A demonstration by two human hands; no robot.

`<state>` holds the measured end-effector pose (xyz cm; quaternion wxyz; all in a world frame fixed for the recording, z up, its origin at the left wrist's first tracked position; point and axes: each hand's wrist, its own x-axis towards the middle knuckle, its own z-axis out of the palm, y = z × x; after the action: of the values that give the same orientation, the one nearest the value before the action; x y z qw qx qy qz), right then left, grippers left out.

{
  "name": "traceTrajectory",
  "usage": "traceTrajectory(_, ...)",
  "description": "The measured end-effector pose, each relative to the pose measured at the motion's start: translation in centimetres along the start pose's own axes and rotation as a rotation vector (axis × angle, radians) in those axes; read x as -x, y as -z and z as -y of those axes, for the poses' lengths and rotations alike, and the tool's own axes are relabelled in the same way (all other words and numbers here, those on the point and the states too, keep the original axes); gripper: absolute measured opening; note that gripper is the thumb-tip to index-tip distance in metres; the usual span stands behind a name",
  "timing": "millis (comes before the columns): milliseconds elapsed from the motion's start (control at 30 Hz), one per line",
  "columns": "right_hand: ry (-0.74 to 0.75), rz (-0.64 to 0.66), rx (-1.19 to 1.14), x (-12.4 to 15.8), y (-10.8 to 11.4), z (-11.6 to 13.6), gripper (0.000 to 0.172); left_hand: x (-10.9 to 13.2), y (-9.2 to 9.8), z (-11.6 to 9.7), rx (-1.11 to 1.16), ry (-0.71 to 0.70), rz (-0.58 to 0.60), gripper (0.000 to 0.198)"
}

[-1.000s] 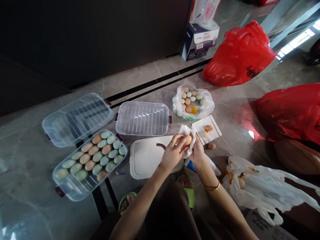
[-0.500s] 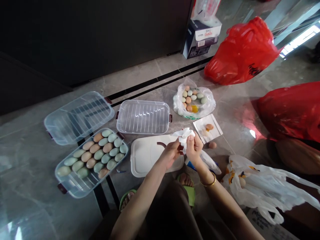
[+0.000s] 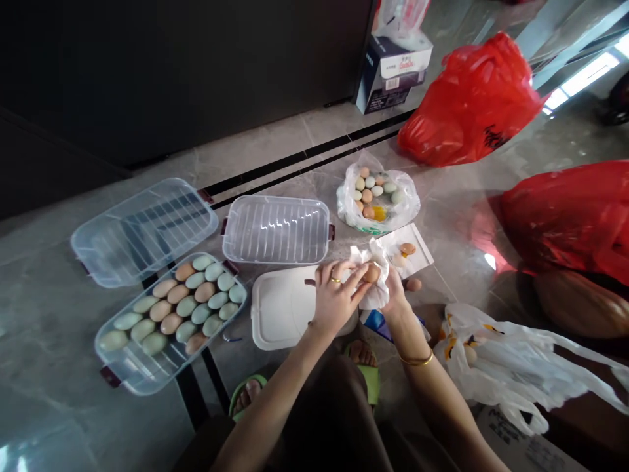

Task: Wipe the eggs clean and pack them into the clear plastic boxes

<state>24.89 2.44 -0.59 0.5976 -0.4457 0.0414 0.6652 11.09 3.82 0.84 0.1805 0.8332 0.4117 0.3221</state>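
A small brown egg (image 3: pixel 371 273) is held between the two hands above the grey stone floor (image 3: pixel 295 147), just over the right end of a flat white plastic lid (image 3: pixel 282 308). The left hand (image 3: pixel 337 298), with a gold ring on one finger, is closed lightly on the egg with its fingertips (image 3: pixel 361 274) pinched against the shell. The right hand (image 3: pixel 393 288) is cupped under the egg and is wrapped around a crumpled white tissue (image 3: pixel 369 259), which lies between the palm and the egg; how tightly the fingers are curled is hidden by the tissue. A gold bangle (image 3: pixel 415 358) is worn on the right wrist. Just beyond the hands a white paper sheet (image 3: pixel 415 262) is spread on the floor with another brown egg (image 3: pixel 407 248) on it, and a further loose brown egg (image 3: pixel 413 284) lies on the floor beside the right hand. Farther off, an open clear plastic bag (image 3: pixel 378 196) of brown and pale green eggs is seen, with yolk visible inside. To the left, a clear plastic tray (image 3: pixel 170 321) is filled with rows of brown and pale green eggs, and two empty clear plastic trays (image 3: pixel 275 229) (image 3: pixel 145 229) lie behind it. Red plastic bags (image 3: pixel 472 105) and a white plastic bag (image 3: pixel 506 367) lie to the right.
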Motion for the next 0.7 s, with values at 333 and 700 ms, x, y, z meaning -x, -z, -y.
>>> traceTrajectory(333,0.413,-0.131,0.219,2.6,-3.1,-2.4,0.039,-0.3,0.2,0.1,-0.036,0.050,-0.046,0.032)
traceTrajectory(700,0.554,-0.233,0.458,2.0,-1.0,-1.0,0.042,-1.2,-0.9,0.2,0.077,-0.117,0.016,0.019)
